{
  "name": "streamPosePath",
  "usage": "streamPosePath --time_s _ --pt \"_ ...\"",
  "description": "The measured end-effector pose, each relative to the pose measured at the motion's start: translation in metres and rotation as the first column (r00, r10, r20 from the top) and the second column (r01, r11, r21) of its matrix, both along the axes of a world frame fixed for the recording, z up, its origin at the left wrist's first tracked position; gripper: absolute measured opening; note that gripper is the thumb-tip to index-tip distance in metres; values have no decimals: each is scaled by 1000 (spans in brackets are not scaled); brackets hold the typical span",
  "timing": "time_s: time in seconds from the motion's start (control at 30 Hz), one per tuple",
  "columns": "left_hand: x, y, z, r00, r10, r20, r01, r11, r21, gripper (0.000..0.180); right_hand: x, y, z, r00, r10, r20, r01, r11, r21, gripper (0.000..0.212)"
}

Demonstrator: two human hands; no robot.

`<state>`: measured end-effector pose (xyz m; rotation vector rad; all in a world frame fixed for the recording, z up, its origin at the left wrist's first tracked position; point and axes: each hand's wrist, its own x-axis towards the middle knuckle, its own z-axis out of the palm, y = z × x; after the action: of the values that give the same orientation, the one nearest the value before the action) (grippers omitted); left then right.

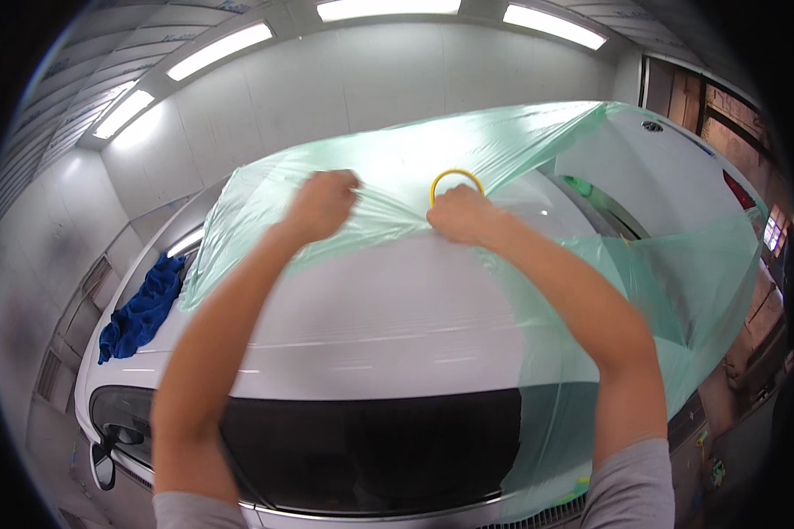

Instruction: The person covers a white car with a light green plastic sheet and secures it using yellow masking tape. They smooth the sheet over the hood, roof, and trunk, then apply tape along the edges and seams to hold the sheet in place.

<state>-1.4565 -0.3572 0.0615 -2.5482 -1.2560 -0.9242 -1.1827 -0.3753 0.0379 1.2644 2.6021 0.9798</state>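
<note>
— Where to find the green film [388,163]?
— Draped over the far part of the white car [370,300], from the left end of the roof toward the rear, with creases drawn between both hands.
— And the left hand [325,204]?
— Up against the film, curled narrow into a fist. Cannot tell whether pinching any of it; fingertips blurred and hidden.
— The right hand [463,213]?
— Closed on the yellow ring [456,172], at the near edge of the film, to the right of the other hand.
— Anything beside that?
— A second green sheet [556,353] to the right, hanging down across part of the dark side window [370,450]. Also a crumpled blue cloth [144,309] at the left, and below it a side mirror [103,465].
— Farther out?
— A red tail light [738,189] at the right, a pale wall [326,79] beyond the car, bright lamps [388,11] overhead.
</note>
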Motion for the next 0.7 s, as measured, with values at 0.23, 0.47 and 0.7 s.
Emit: streamPosePath --time_s 0.23,0.47,0.7 --pt "130 68 -41 990 138 28 -129 968 -215 21 11 2 -6 984 31 -176 -39 998 -45 8" --pt "136 68 -60 998 44 47 -31 965 -259 25 17 -5 -5 974 -17 -225 1 998 -70 11" --pt "129 64 -64 882 -86 463 315 838 -446 26 57 1 20 716 -93 -692 -106 965 -239 48"
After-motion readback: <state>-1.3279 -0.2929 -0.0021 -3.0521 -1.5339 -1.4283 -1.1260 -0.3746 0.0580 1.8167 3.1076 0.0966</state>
